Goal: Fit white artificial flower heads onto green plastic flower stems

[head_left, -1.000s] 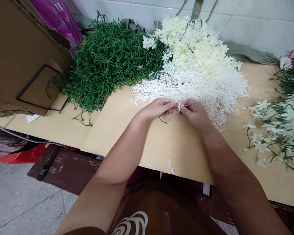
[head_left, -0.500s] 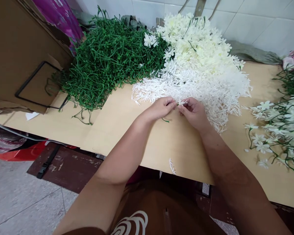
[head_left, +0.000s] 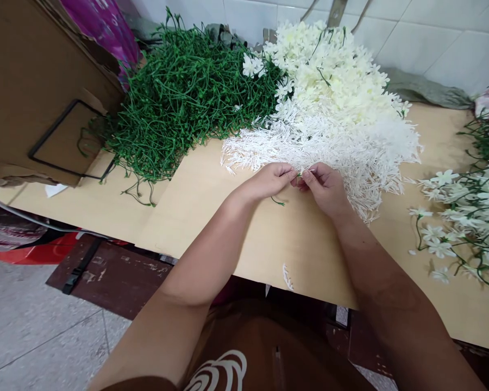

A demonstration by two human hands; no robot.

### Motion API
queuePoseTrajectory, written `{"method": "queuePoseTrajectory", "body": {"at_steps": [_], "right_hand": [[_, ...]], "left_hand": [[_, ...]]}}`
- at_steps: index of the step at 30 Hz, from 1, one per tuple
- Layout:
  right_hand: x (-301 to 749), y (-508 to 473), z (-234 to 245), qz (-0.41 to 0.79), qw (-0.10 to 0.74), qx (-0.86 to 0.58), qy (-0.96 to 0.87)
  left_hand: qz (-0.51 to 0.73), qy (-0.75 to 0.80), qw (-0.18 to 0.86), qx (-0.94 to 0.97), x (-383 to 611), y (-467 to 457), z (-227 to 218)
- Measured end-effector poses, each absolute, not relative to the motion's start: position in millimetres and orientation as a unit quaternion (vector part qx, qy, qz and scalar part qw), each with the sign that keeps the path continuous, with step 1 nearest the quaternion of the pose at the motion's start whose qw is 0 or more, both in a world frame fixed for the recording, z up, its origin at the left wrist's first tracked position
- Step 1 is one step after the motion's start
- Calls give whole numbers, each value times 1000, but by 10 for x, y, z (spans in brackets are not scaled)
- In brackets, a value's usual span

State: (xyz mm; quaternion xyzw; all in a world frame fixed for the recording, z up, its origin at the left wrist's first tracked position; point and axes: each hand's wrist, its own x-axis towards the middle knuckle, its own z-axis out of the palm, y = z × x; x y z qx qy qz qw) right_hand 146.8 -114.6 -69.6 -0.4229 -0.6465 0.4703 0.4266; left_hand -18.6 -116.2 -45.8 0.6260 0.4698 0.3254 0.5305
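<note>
My left hand (head_left: 274, 180) is closed in a pinch on a green plastic flower stem (head_left: 277, 201), whose lower end pokes out below the fingers. Right beside it, my right hand (head_left: 326, 187) has thumb and fingers pressed together at the stem's tip. A sliver of white shows at those fingertips, probably a thin white strand, mostly hidden. Just beyond both hands spreads a heap of thin white strands (head_left: 264, 149). Behind that lies a pile of white artificial petals (head_left: 338, 81), and to its left a big tangle of green stems (head_left: 195, 87).
On the right lie white flowers on green stems (head_left: 472, 212). A cardboard box (head_left: 20, 98) with a black wire frame (head_left: 49, 129) stands at the left. A few white strands (head_left: 287, 277) rest near the front edge of the brown tabletop (head_left: 195, 201). White tiles (head_left: 427, 32) back it.
The white piece between the hands, fanned out before, is now mostly covered by my fingers. My hands have drawn closer together, and the view has shifted slightly.
</note>
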Motion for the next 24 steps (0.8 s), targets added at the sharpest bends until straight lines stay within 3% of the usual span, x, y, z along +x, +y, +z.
{"method": "queuePoseTrajectory", "body": {"at_steps": [8, 24], "right_hand": [[1530, -1118, -678, 435, 379, -413, -705], [1413, -1156, -723, 389, 421, -444, -688]], "left_hand": [[324, 495, 476, 650, -159, -1148, -524], [360, 521, 432, 642, -30, -1144, -667]]}}
